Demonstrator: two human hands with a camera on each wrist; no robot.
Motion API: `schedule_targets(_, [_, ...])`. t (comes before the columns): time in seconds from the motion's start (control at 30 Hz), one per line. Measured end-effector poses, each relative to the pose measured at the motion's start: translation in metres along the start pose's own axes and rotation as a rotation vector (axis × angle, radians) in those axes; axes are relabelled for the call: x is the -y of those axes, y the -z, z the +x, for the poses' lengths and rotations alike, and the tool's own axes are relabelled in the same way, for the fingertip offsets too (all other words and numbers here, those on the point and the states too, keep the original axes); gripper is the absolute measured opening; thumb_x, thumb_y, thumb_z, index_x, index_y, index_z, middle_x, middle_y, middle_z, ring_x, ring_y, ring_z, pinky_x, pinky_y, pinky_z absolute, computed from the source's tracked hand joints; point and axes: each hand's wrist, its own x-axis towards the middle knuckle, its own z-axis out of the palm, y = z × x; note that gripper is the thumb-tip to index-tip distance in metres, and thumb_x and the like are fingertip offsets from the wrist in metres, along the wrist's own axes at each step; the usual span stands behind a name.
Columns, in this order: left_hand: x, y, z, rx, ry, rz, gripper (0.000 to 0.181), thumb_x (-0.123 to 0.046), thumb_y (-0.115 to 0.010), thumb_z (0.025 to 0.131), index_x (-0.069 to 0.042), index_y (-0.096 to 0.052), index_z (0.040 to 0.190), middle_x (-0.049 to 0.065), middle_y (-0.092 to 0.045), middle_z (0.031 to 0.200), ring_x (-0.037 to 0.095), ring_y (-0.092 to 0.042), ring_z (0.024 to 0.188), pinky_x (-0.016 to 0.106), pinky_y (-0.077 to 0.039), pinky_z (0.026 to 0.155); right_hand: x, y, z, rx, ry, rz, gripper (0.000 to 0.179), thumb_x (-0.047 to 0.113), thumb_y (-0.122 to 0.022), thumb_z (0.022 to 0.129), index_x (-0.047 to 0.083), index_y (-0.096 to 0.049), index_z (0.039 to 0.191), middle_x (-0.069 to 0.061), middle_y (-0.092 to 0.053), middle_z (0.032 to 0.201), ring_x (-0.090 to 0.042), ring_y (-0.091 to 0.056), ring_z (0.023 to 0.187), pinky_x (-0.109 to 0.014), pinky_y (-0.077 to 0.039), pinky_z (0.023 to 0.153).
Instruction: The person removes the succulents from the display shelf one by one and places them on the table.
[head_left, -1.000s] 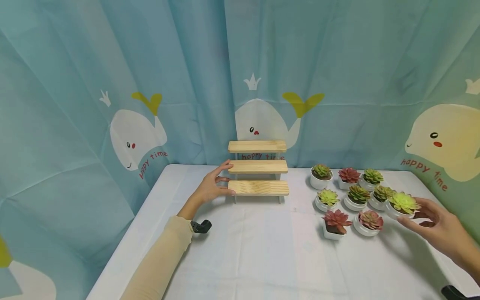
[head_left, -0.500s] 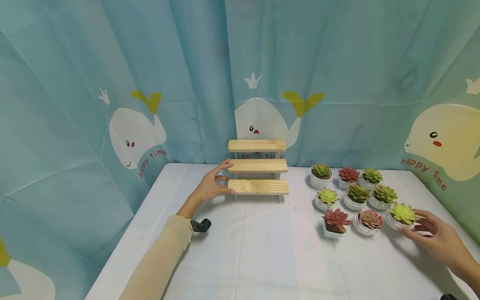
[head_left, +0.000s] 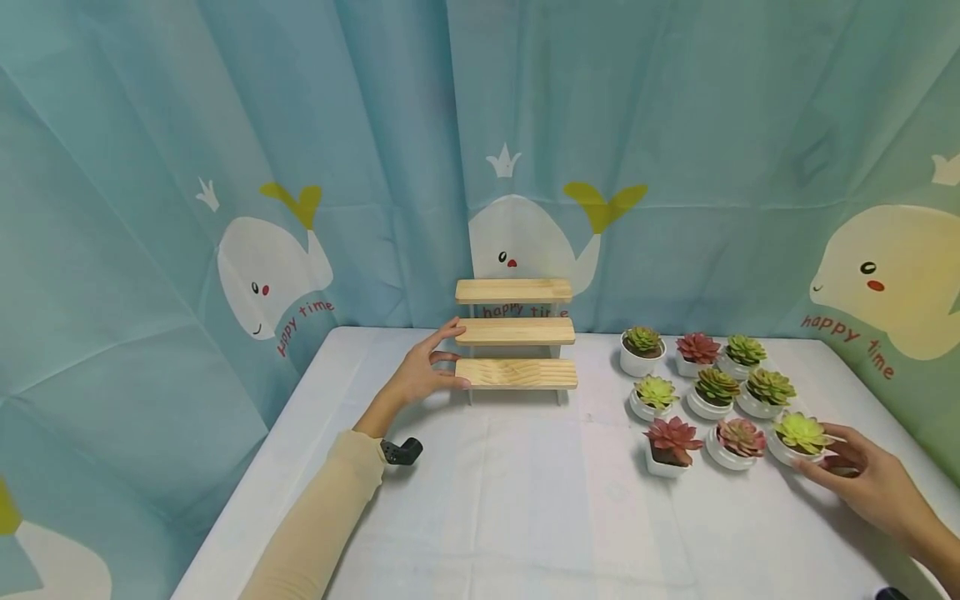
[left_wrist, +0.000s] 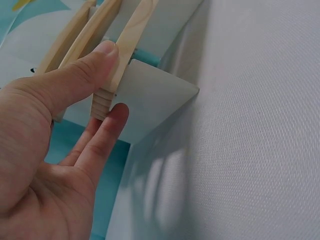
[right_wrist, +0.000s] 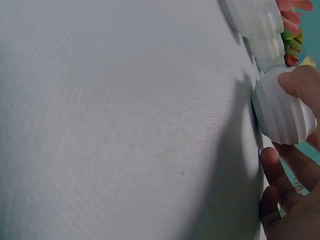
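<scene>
My left hand (head_left: 422,373) grips the left end of a three-tier wooden display stand (head_left: 516,375). In the left wrist view, the thumb lies on the lowest plank (left_wrist: 126,52) while fingertips sit under its end. At the right of the table, my right hand (head_left: 862,473) holds a light green potted succulent (head_left: 801,433) by its white pot, thumb on the near side. The right wrist view shows that round, ribbed pot (right_wrist: 281,107) low at the tablecloth, its plant mostly hidden by the hand.
Several other potted succulents stand left of and behind the held one, among them a pinkish one (head_left: 739,440) and a red one (head_left: 672,442). A white cloth covers the table (head_left: 540,517). A blue whale-print curtain (head_left: 405,167) hangs behind the stand.
The light green succulent has come down and slightly left with my right hand, uncovering the green succulent behind it. My left hand has stayed on the stand.
</scene>
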Motion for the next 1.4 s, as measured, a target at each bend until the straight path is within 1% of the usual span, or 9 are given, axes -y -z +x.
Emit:
schedule_targets(0.3, [-0.002,0.000,-0.001,0.003,0.009,-0.003,0.089,0.002,-0.086,0.081,-0.015,-0.043,0.157,-0.002,-0.017,0.172,0.035,-0.057,0.128,0.043,-0.057,0.096,0.000,0.004,-0.001,0.069,-0.035,0.022,0.081,0.037,-0.075,0.096,-0.014,-0.035,0.145,-0.029,-0.069,0.105,0.019,-0.044,0.075,-0.020,-0.045,0.056])
schedule_targets(0.53, [-0.007,0.000,-0.003,0.017,0.001,-0.015,0.089,0.003,-0.085,0.081,-0.012,-0.042,0.158,-0.003,-0.016,0.172,0.040,-0.054,0.131,0.042,-0.057,0.096,-0.003,0.006,0.000,0.140,-0.088,0.049,0.086,0.042,-0.070,0.099,-0.014,-0.027,0.148,-0.024,-0.071,0.107,0.015,-0.046,0.076,-0.021,-0.046,0.059])
schedule_targets(0.9, [-0.007,-0.002,-0.002,0.020,-0.001,0.001,0.089,0.004,-0.085,0.081,-0.013,-0.042,0.157,-0.003,-0.017,0.171,0.039,-0.056,0.129,0.045,-0.056,0.097,-0.006,0.006,-0.003,0.153,-0.085,0.069,0.085,0.042,-0.069,0.099,-0.014,-0.026,0.148,-0.023,-0.070,0.108,0.016,-0.047,0.078,-0.020,-0.046,0.060])
schedule_targets(1.03, [-0.006,-0.002,0.000,0.018,-0.011,0.026,0.089,0.002,-0.086,0.081,-0.013,-0.042,0.157,-0.001,-0.017,0.172,0.038,-0.058,0.128,0.048,-0.055,0.099,-0.004,0.008,-0.002,0.176,-0.071,0.075,0.087,0.041,-0.069,0.100,-0.014,-0.023,0.149,-0.035,-0.064,0.118,0.018,-0.046,0.080,-0.019,-0.049,0.062])
schedule_targets(1.1, [-0.005,-0.001,0.001,0.015,-0.013,0.036,0.089,0.002,-0.086,0.081,-0.013,-0.042,0.158,0.000,-0.017,0.172,0.038,-0.058,0.127,0.049,-0.054,0.099,-0.003,0.012,0.000,0.198,-0.053,0.080,0.087,0.039,-0.068,0.100,-0.014,-0.021,0.151,-0.043,-0.054,0.129,0.003,-0.061,0.089,-0.020,-0.050,0.064])
schedule_targets(1.17, [-0.005,-0.001,0.001,0.014,-0.008,0.043,0.089,0.001,-0.086,0.081,-0.013,-0.042,0.158,0.001,-0.016,0.172,0.038,-0.058,0.128,0.048,-0.055,0.099,0.000,0.016,0.002,0.224,-0.040,0.089,0.088,0.039,-0.067,0.101,-0.013,-0.018,0.152,-0.048,-0.042,0.139,-0.025,-0.067,0.105,-0.029,-0.055,0.071])
schedule_targets(1.27, [-0.007,0.000,-0.001,0.016,0.016,0.041,0.090,0.001,-0.086,0.082,-0.014,-0.040,0.158,-0.001,-0.015,0.172,0.038,-0.056,0.130,0.046,-0.055,0.099,0.002,0.022,0.004,0.257,-0.029,0.113,0.088,0.037,-0.064,0.103,-0.011,-0.013,0.155,-0.050,-0.027,0.147,-0.065,-0.043,0.124,-0.052,-0.055,0.083])
schedule_targets(1.33, [-0.009,0.000,-0.002,0.018,0.035,0.033,0.091,0.000,-0.085,0.083,-0.015,-0.039,0.159,-0.004,-0.014,0.172,0.037,-0.055,0.131,0.045,-0.056,0.098,0.003,0.026,0.005,0.261,-0.016,0.107,0.088,0.037,-0.064,0.104,-0.008,-0.011,0.157,-0.049,-0.023,0.149,-0.059,-0.047,0.123,-0.058,-0.053,0.084])
schedule_targets(1.4, [-0.010,0.000,-0.002,0.019,0.044,0.032,0.092,-0.001,-0.085,0.083,-0.017,-0.038,0.160,-0.005,-0.014,0.172,0.037,-0.054,0.132,0.044,-0.056,0.098,0.002,0.031,0.006,0.254,0.009,0.104,0.087,0.034,-0.065,0.103,-0.004,-0.010,0.160,-0.048,-0.022,0.150,-0.032,-0.062,0.115,-0.048,-0.056,0.082])
